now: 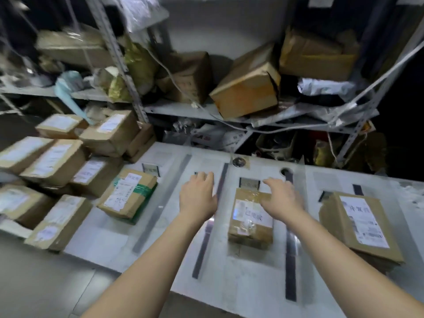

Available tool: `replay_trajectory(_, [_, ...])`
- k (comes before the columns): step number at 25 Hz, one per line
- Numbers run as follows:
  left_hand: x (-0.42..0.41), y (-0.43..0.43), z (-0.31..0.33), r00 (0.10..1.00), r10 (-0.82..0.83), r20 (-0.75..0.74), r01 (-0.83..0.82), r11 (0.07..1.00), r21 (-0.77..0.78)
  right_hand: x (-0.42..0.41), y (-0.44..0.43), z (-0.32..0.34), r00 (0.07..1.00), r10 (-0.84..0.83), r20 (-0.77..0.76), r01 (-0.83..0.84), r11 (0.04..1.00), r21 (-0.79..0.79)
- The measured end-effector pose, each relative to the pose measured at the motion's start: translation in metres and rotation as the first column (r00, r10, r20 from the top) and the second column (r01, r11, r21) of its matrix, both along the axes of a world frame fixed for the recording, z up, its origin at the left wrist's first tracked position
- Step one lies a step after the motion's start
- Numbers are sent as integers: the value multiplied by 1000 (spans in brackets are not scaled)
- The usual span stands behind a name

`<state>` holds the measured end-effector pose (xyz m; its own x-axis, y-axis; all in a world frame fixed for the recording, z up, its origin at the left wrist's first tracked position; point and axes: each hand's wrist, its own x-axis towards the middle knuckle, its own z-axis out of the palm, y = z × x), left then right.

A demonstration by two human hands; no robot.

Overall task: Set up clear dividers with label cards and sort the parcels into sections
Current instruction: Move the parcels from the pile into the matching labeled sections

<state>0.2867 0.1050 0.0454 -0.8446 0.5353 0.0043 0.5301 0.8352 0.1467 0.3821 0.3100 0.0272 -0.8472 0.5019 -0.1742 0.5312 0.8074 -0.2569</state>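
Observation:
A white table point(160, 228) carries clear upright dividers, such as one point(220, 191) beside my left hand and one point(290, 230) right of the middle parcel, forming sections. A label card point(249, 182) stands behind a small taped cardboard parcel point(249, 223) in the middle section. My right hand point(283, 196) hovers with relaxed fingers over that parcel's far end. In the section to its left my left hand point(198, 192) hangs above the table with straight fingers, holding nothing. A green-taped parcel point(128, 198) lies at the left, a larger labelled parcel point(360, 223) at the right.
A heap of labelled cardboard parcels point(52, 166) crowds the table's left end. Metal shelving point(181, 110) behind the table holds crumpled boxes and bags. A round cable hole point(285, 172) sits near the table's back edge. Grey floor point(46, 283) shows at the lower left.

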Motion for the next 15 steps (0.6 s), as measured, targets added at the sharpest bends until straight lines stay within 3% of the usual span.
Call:
replay_trajectory(2, [-15,-40,20,999,26,-36,-29,996,-85,-17,-21,30,986,148,83,-162,966,200])
replay_trajectory(4, [-29,-86,31,996,75,-52,-81,990,-113,-36,-52,50,971,220,95,-238,935,261])
replay_trajectory(15, [-105,-372,38,968,250,-37,-253,960,-124,-139,-310,72,920,383,86,-392,899,193])
